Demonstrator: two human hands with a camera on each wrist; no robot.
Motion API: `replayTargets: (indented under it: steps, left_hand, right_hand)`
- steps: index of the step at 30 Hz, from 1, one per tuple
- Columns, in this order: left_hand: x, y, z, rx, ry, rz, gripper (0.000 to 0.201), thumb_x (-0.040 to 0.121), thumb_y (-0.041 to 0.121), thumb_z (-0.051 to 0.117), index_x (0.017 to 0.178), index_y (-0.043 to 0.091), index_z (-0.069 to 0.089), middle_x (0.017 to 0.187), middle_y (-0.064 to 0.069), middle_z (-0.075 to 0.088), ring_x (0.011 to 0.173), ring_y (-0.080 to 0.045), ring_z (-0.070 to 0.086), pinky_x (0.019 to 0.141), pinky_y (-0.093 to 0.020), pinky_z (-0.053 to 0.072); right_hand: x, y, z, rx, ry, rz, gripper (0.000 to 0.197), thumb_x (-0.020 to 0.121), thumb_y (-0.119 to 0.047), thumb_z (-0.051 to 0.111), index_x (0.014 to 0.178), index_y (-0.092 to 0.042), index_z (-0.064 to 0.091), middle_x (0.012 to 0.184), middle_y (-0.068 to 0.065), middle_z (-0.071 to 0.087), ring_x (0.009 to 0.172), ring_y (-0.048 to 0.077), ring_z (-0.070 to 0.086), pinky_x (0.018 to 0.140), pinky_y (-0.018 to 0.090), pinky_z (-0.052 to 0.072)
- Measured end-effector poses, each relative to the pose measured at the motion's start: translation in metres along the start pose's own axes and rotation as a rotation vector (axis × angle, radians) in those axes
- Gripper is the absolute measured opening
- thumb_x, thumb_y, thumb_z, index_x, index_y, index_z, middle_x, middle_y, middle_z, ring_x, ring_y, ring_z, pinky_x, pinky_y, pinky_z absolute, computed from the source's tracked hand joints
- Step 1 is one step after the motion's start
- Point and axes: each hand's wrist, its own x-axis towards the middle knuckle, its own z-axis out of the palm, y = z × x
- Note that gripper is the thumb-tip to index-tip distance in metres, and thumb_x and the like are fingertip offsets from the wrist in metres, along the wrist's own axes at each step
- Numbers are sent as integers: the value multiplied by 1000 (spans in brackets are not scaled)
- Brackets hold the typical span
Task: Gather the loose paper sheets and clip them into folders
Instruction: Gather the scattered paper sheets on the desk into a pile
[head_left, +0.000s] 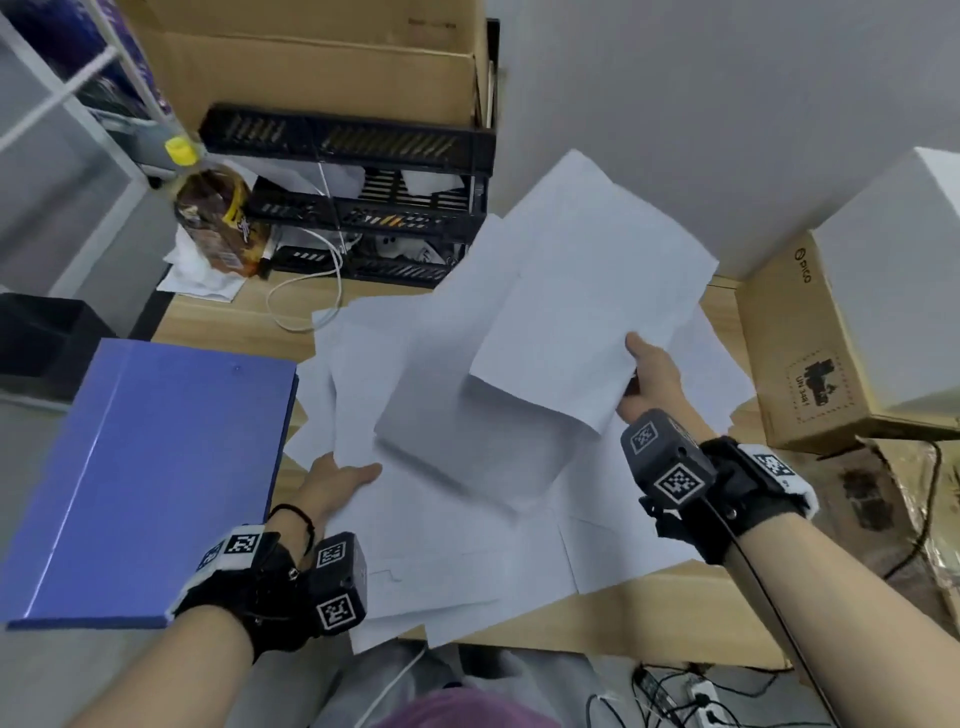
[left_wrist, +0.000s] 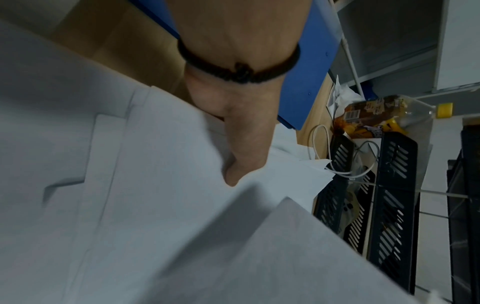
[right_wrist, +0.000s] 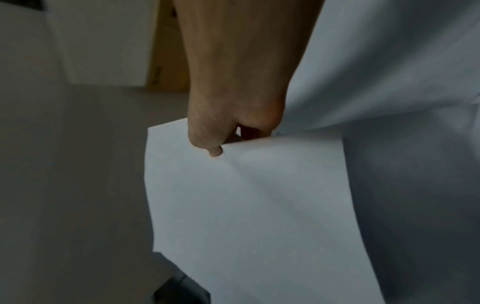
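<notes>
Loose white paper sheets (head_left: 457, 561) lie scattered over the wooden desk (head_left: 623, 613). My right hand (head_left: 649, 371) pinches a bunch of white sheets (head_left: 587, 291) by their near edge and holds them raised above the pile; the thumb (right_wrist: 214, 151) lies on top of the held sheets (right_wrist: 259, 205). My left hand (head_left: 337, 480) reaches into the pile at its left edge, thumb (left_wrist: 233, 176) on top of a sheet (left_wrist: 161, 205), fingers hidden under the paper. A shut blue folder (head_left: 150, 478) lies at the desk's left, overhanging the front edge.
A black slatted tray rack (head_left: 363, 208) and a cardboard box (head_left: 322, 62) stand at the back. A bottle with a yellow cap (head_left: 218, 218) and a white cable (head_left: 311, 291) lie back left. Another cardboard box (head_left: 810, 353) stands at the right.
</notes>
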Motion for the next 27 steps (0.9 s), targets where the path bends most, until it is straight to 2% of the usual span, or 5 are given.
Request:
replayTargets:
  steps: [4, 7, 12, 22, 27]
  left_hand:
    - [6, -19, -22, -8, -26, -62, 32, 86, 9, 67, 117, 1, 61, 103, -7, 68, 86, -21, 64, 72, -26, 49]
    - [8, -30, -33, 20, -66, -117, 31, 82, 1, 69, 113, 0, 63, 105, -11, 70, 87, -25, 67, 73, -29, 52]
    - [3, -33, -32, 53, -48, -156, 17, 88, -4, 57, 78, 9, 57, 80, -4, 58, 68, -15, 53, 38, -13, 43]
    - [-6, -49, -13, -6, -112, 23, 41, 76, 5, 78, 110, 16, 59, 97, 3, 66, 89, -13, 63, 80, -25, 50]
    - [-12, -53, -14, -26, -40, 19, 31, 89, 25, 67, 117, 15, 59, 104, 0, 65, 97, -19, 62, 85, -27, 47]
  right_hand:
    - [6, 54, -29, -416, 62, 131, 15, 92, -28, 55, 96, -15, 51, 100, 11, 55, 77, 24, 55, 84, 40, 51]
    - [-12, 80, -36, -602, 78, 178, 9, 99, -20, 49, 99, -12, 44, 89, 11, 50, 61, 15, 44, 60, 29, 44]
    - [-32, 103, -31, -703, 61, 174, 15, 95, -8, 49, 102, 0, 39, 70, 12, 44, 53, 22, 38, 41, 24, 33]
    - [-37, 116, -20, -612, -268, 253, 19, 94, -12, 59, 110, -3, 60, 88, 12, 67, 76, 26, 64, 58, 28, 52]
    - [-29, 126, -32, -572, -120, 224, 9, 92, -12, 59, 88, -10, 51, 74, 9, 56, 64, 24, 55, 48, 23, 47]
